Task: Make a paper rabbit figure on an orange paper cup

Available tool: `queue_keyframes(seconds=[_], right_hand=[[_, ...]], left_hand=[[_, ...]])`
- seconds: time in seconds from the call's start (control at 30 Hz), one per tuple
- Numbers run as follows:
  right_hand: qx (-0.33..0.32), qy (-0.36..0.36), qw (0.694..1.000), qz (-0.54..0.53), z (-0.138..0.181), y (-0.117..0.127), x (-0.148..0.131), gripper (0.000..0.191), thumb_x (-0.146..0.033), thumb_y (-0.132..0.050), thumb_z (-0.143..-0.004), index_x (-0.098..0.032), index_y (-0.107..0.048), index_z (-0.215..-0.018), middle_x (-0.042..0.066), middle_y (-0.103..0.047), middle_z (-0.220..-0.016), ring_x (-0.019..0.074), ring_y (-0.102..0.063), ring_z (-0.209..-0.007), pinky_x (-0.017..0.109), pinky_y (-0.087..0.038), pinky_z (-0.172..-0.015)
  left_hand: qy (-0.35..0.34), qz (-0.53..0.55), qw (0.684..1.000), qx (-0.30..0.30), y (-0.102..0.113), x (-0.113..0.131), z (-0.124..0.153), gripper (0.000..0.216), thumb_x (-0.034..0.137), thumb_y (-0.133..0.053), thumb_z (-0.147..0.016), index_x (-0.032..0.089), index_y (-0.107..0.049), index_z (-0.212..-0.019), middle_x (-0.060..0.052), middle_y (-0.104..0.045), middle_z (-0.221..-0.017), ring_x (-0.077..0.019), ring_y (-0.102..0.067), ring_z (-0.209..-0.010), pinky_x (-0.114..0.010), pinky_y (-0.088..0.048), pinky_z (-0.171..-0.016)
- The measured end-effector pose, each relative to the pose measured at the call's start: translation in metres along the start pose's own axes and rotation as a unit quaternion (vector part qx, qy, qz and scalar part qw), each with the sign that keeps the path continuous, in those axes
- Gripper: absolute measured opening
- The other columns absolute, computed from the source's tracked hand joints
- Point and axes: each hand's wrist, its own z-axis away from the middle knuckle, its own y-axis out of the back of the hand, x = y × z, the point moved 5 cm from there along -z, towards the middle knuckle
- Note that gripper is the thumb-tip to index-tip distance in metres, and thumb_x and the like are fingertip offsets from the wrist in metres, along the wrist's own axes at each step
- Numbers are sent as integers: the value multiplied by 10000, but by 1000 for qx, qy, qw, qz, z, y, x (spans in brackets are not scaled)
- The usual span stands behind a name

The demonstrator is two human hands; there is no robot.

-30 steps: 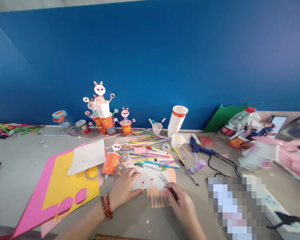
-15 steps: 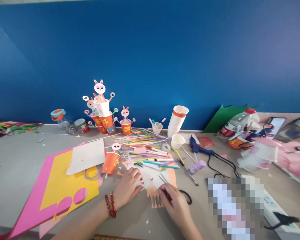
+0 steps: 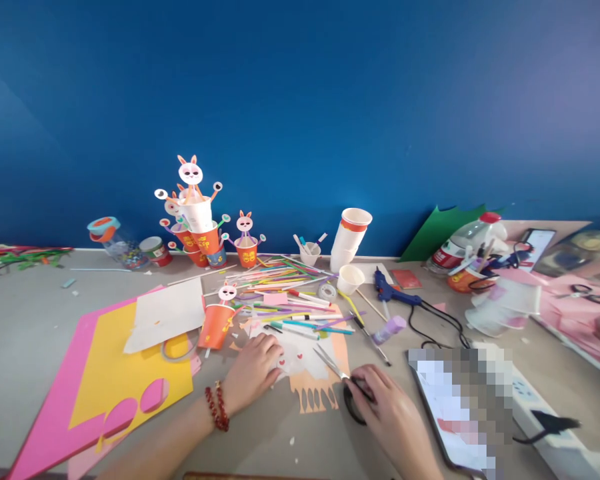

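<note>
My left hand (image 3: 253, 370) rests fingers-down on a white paper piece (image 3: 300, 357) with small red marks. That piece lies over a peach paper sheet (image 3: 315, 390) with cut-out slots along its near edge. My right hand (image 3: 387, 417) sits to the right of the sheet, its fingers curled onto the black handles of a pair of scissors (image 3: 343, 380). The blades lie flat and point up-left across the peach sheet. An orange paper cup (image 3: 215, 325) with a bunny face lies tipped just left of the white paper.
Many coloured straws and markers (image 3: 290, 300) are scattered behind the paper. Yellow and pink card sheets (image 3: 105, 383) lie left. Bunny cups (image 3: 200, 227), stacked white cups (image 3: 350, 240), a blue glue gun (image 3: 393, 293), a purple glue stick (image 3: 390, 329) and a bottle (image 3: 467, 240) stand further back.
My right hand has slid right and down, from the peach sheet's edge to the scissor handles. My left hand stays on the white paper. The view has shifted slightly.
</note>
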Motion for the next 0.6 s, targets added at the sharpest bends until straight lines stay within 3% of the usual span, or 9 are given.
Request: queue_keyframes(seconds=[0.2,0.33,0.43,0.6], right_hand=[[-25,0,997,77,11,-4,11,136,-282,-509,-896,-239,-582,-1003,70,-666,-994,262,-654,-912,358,-526,-739],[-16,6,993,113,12,-5,12,216,-241,-569,-829,-237,-580,-1045,75,-671,-1008,281,-645,-918,376,-517,-740],[-4,11,991,132,11,-3,12,221,-208,-590,-794,-240,-582,-1012,69,-679,-969,280,-643,-891,369,-501,-721],[-6,-6,991,135,10,0,17,74,-239,-594,-799,-242,-583,-872,56,-687,-891,276,-659,-848,352,-492,-674]], left_hand=[[10,-17,1000,12,0,4,-5,170,134,-492,-863,209,-544,-1006,-51,-556,-1050,-240,-505,-1013,-401,-420,-911],[-10,-9,1000,27,0,16,-15,213,218,-515,-875,219,-532,-1087,-74,-536,-1103,-257,-498,-1039,-416,-421,-919],[-36,-4,999,10,-3,23,-27,264,270,-599,-826,221,-535,-1076,-81,-527,-1137,-270,-492,-1049,-426,-421,-926],[-47,-27,999,-5,-8,22,-41,201,199,-611,-779,200,-533,-964,-84,-536,-1086,-267,-493,-1021,-418,-422,-907]])
